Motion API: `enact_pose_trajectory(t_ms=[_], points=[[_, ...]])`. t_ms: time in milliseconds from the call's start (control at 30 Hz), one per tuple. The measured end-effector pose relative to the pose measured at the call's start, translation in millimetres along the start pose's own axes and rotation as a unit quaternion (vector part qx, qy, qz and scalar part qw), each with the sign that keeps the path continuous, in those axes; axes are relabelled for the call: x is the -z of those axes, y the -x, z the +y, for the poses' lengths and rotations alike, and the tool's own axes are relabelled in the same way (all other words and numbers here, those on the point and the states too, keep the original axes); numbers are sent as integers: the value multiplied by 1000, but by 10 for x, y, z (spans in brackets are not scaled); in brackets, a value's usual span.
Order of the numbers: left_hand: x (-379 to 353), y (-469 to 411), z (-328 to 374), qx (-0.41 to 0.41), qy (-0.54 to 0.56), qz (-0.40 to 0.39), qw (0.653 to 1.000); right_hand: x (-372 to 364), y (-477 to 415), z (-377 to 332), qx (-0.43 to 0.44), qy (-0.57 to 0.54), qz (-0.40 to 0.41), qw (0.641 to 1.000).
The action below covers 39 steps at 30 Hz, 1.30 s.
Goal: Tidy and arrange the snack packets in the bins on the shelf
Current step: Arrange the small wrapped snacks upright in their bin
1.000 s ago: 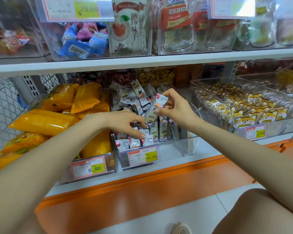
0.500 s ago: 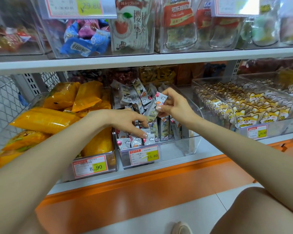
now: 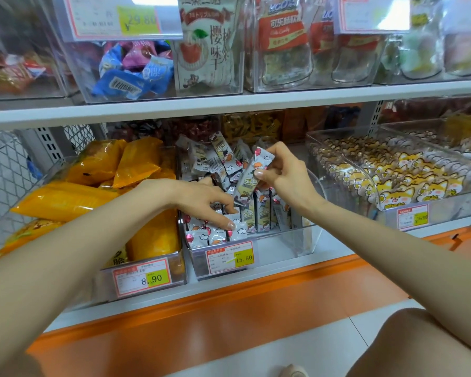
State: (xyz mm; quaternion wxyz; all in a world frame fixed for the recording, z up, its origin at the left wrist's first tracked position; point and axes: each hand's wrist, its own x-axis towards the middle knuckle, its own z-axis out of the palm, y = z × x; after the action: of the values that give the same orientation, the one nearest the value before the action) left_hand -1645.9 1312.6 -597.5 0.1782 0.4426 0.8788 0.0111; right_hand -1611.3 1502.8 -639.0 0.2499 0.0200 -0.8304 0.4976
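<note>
- The snack packet (image 3: 252, 172), slim and grey-white with cartoon print, is in the air over the middle bin (image 3: 307, 227). Its top leans toward 1 o'clock and its lower end hangs just above the standing packets.
- The right hand (image 3: 286, 175) pinches the packet's upper half between thumb and fingertips, with the other fingers curled in behind it.
- The left hand (image 3: 201, 202), at 8 o'clock from the packet, reaches down into the bin with its fingers stretched out. The index tip rests on the front-row packets (image 3: 199, 236), and it grasps nothing that I can see.
- An upright row (image 3: 264, 213) stands at 6 o'clock under the packet. A loose heap (image 3: 215, 159) lies jumbled at 11 o'clock, toward the back of the bin.
- The step in hand looks like filing loose packets into that row, and it seems partly done.
- The next move calls for lowering the packet upright beside the row while the left hand steadies its neighbours. The light, slick wrappers could easily topple.
- Orange packets (image 3: 136, 164) fill the bin at 9 o'clock and fox-print packets (image 3: 392, 183) the one at 3 o'clock. A price tag (image 3: 230, 258) fronts the middle bin.
</note>
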Motion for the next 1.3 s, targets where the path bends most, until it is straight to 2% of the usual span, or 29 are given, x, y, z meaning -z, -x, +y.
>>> enact_pose_trajectory(t_ms=[267, 367, 500, 567, 633, 767, 1133, 1300], points=[[-74, -163, -185, 4, -5, 4, 1000, -76, 5, 21, 11, 6, -52, 999], [-59, -150, -230, -12, 34, 7, 999, -72, -11, 36, 14, 12, -63, 998], [-67, -172, -217, -4, 110, 97, 989, -75, -33, 81, 16, 13, -63, 998], [-105, -233, -223, 31, 74, 148, 986, -77, -43, 93, 14, 10, -71, 997], [-146, -265, -221, 70, -13, 169, 983, -69, -60, 103, 14, 5, -82, 997], [-161, -226, -196, 97, -140, 137, 976, -22, -68, 113, 20, 0, -79, 997], [-145, -165, -212, 50, -209, 67, 974, 18, -50, 107, 17, 0, -65, 998], [-155, -173, -169, 74, -255, 52, 963, 7, -61, 97, 6, 0, -72, 997]])
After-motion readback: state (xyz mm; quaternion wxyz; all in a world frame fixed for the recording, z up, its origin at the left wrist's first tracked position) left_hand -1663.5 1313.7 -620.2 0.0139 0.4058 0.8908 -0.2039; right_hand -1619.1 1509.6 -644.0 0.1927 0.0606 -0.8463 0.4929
